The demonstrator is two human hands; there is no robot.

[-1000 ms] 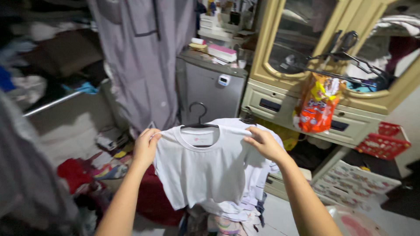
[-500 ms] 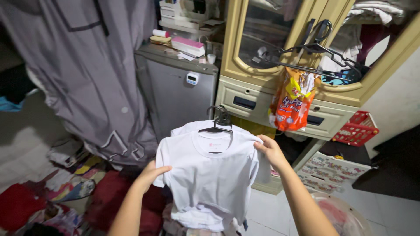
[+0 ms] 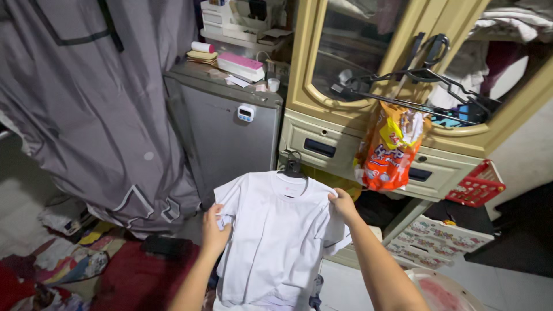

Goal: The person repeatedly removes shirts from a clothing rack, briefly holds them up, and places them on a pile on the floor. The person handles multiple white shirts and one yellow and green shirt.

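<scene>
Hands up front, both of them busy on one white T-shirt (image 3: 276, 230) that hangs from a dark hanger (image 3: 292, 168). The left hand (image 3: 214, 230) has its fingers closed on the edge of the shirt's sleeve, pinching the cloth. The right hand (image 3: 342, 205) grips the opposite shoulder, fingers curled over the seam near the hanger's end. Held from both sides like that, the shirt hangs flat and spread out, its front open to view, which looks like the reason for the two-point grip. More white cloth peeks out under its hem, so whether a second garment hangs behind it I cannot tell.

Where is it? In mid-air, low in the middle of the view, in front of the grey mini fridge (image 3: 230, 138) and the cream cabinet (image 3: 345, 144), above the red cloth (image 3: 132, 270) on the floor.

Now the count. One small digital timer (image 3: 246, 113) sits on the fridge's upper front corner, handy at eye level. One pink-topped box (image 3: 241, 65) lies on the fridge's top. One orange snack bag (image 3: 389, 148) dangles from the bundle of empty black hangers (image 3: 415, 78) hooked on the cabinet door; several there, too tangled to number. One red basket (image 3: 478, 184) at the right. One big grey garment (image 3: 98, 103) hangs at the left, filling that whole side.
</scene>
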